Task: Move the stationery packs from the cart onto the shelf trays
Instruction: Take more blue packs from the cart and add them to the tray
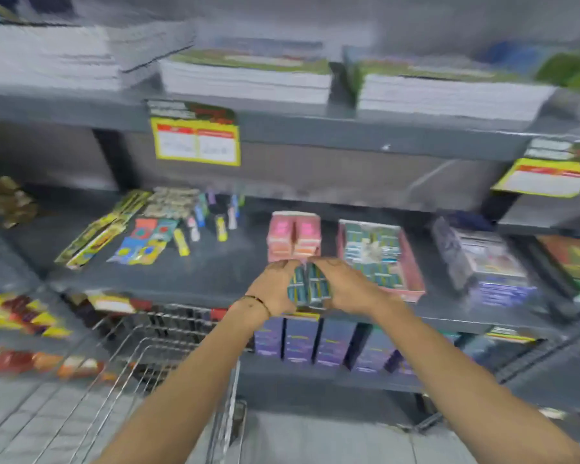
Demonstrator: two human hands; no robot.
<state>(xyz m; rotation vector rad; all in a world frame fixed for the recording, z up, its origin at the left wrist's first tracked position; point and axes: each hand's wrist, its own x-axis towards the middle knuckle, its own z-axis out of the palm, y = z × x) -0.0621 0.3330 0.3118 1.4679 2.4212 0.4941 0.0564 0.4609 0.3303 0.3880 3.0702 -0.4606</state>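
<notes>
A shrink-wrapped teal stationery pack [309, 286] is held between both my hands at the front edge of the middle shelf [215, 266]. My left hand [275, 288] grips its left side and my right hand [344, 288] grips its right side. Just behind it stands a pink pack [294, 236]. To the right sits a pink tray [414, 276] filled with more teal packs [372, 252]. The wire cart [141, 373] is at the lower left, below my left forearm; its inside is blurred.
Stacks of notebooks [245, 78] fill the top shelf, with yellow price tags [196, 142] hanging below. Loose markers and card packs [168, 222] lie on the middle shelf's left. Wrapped packs [486, 259] sit at the right. Purple boxes [318, 343] line the lower shelf.
</notes>
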